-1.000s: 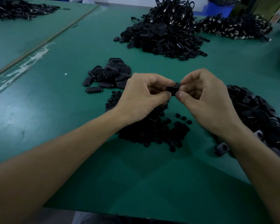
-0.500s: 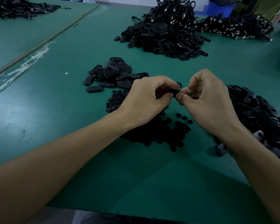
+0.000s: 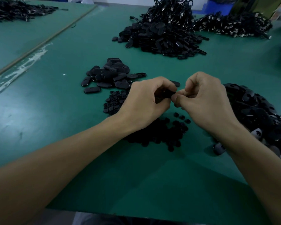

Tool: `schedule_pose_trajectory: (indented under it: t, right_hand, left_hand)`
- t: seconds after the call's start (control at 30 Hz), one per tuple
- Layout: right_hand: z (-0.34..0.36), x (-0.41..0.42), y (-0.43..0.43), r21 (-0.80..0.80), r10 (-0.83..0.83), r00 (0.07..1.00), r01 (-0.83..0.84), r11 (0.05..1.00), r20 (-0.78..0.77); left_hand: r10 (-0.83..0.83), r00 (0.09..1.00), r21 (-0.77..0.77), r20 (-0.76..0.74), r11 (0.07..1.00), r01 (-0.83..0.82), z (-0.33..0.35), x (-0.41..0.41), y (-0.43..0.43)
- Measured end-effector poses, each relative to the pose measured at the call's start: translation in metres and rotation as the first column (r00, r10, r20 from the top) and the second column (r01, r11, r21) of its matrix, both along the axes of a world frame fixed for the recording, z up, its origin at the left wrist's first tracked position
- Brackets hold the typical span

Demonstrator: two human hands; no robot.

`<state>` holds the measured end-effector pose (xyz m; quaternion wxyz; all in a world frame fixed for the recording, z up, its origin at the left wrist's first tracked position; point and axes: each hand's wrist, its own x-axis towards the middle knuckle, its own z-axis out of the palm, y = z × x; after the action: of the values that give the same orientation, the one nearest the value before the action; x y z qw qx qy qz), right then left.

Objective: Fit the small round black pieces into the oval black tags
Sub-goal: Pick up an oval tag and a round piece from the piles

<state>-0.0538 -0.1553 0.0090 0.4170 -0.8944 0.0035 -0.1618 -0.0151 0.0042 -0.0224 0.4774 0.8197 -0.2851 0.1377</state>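
My left hand (image 3: 144,101) and my right hand (image 3: 206,101) meet above the green table, fingers curled, both pinching one oval black tag (image 3: 166,94) between their fingertips. Most of the tag is hidden by the fingers; whether a round piece sits in it cannot be told. Under my hands lies a heap of small round black pieces (image 3: 156,133). A pile of oval tags (image 3: 256,111) lies to the right of my right hand. Another small pile of oval tags (image 3: 109,75) lies beyond my left hand.
A large heap of black tags with cords (image 3: 162,31) fills the back middle, another (image 3: 234,25) the back right, and a third (image 3: 18,10) the far left. A seam with tape (image 3: 31,51) runs across the green table (image 3: 55,127). The near edge is below my forearms.
Both hands have sunk a little toward me and the pile of round pieces, still pinching the tag together. My right fingers have curled tighter over it.
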Motion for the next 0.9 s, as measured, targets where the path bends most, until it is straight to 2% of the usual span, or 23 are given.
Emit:
schedule_pose_trajectory:
  t: [0.17,0.4,0.73,0.9]
  right_hand:
    - [0.0,-0.001,0.002,-0.001,-0.001,1.0,0.001,1.0,0.014]
    - [-0.002,0.0,-0.001,-0.062,-0.032,0.998,0.036,0.997,0.06]
    - [-0.002,-0.002,0.002,0.008,0.16,0.986,-0.161,0.987,0.049]
    - [-0.005,0.001,0.002,-0.059,0.099,0.984,-0.091,0.994,0.149]
  left_hand:
    - [0.006,0.999,0.017,0.048,1.0,-0.007,-0.001,0.0,0.0]
    - [-0.014,1.0,-0.07,-0.011,0.997,0.014,-0.003,0.002,-0.001]
    - [0.05,0.999,-0.042,0.014,0.998,-0.05,-0.003,0.008,0.004]
    - [-0.003,0.999,-0.075,-0.036,0.997,0.0,0.001,0.009,0.004]
